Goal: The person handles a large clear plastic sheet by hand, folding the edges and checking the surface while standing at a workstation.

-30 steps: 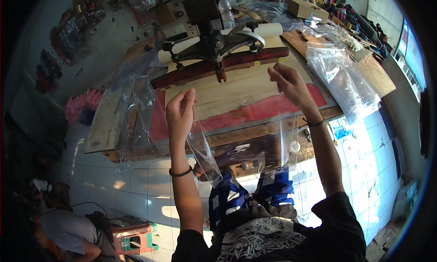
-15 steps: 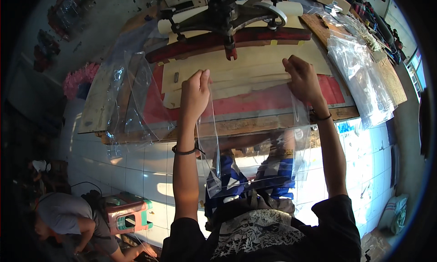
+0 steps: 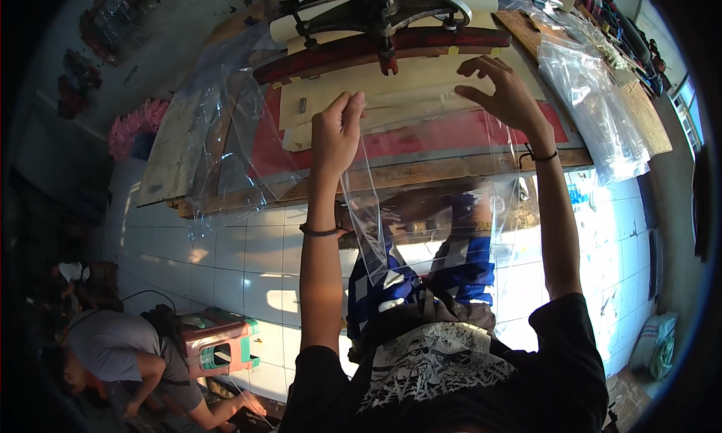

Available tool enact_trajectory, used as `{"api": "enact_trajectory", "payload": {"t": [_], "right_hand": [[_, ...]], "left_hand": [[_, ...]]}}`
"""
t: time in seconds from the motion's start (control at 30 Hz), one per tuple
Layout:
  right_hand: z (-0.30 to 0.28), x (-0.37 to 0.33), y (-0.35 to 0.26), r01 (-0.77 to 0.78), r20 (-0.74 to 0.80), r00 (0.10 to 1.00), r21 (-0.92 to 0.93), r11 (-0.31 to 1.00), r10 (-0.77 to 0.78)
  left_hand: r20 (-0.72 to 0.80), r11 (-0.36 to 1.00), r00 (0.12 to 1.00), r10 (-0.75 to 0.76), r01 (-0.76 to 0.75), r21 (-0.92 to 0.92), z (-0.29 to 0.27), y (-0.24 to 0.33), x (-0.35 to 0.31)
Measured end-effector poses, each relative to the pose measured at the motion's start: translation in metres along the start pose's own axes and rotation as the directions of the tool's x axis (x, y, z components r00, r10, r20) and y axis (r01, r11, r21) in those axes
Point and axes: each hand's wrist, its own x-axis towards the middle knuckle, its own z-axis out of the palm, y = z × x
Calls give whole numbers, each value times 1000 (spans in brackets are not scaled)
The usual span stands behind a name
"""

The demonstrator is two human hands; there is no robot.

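Note:
A clear plastic sheet [image 3: 440,200], perhaps a bag, hangs over the table's front edge and down before my legs. Its upper left corner is pinched in my left hand [image 3: 338,132], which is closed with the thumb on top. My right hand [image 3: 505,94] is open above the sheet's right side, fingers spread and curved. Beyond both hands, a long dark red bar [image 3: 331,64] spans the table under a black metal press frame [image 3: 406,19]. A cream board [image 3: 406,91] and a red mat [image 3: 421,138] lie beneath the sheet's upper part.
Loose clear plastic [image 3: 241,124] lies on the table's left side. A stack of clear plastic bags [image 3: 594,109] overhangs the right side. A person [image 3: 128,350] bends down at lower left beside a red and green stool [image 3: 222,346].
My right hand has let go of the sheet; its fingers have spread. My left hand has moved up and slightly right with its corner. The sheet's lower edge has risen.

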Motion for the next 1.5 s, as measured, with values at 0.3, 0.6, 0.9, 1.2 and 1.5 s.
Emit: {"api": "enact_trajectory", "payload": {"t": [0.3, 0.6, 0.9, 1.2, 1.5], "right_hand": [[41, 29, -84, -25, 455, 890, 60, 998, -5], [-35, -11, 8, -161, 549, 826, 14, 987, 127], [-44, -72, 40, -426, 251, 899, 307, 851, 359], [-9, -52, 8, -431, 249, 899, 655, 621, 361], [-3, -63, 11, -368, -101, 848, 593, 716, 520]], "left_hand": [[90, 997, 993, 70, -66, -44, 5, 1, -24], [84, 997, 995, -61, 65, -50, 6, 3, -21], [-36, 975, 985, -168, 161, -155, 3, -11, -21], [-33, 990, 992, -121, 118, -83, 5, -8, -21], [233, 832, 911, -342, 408, -375, -1, -1, -21]]}}
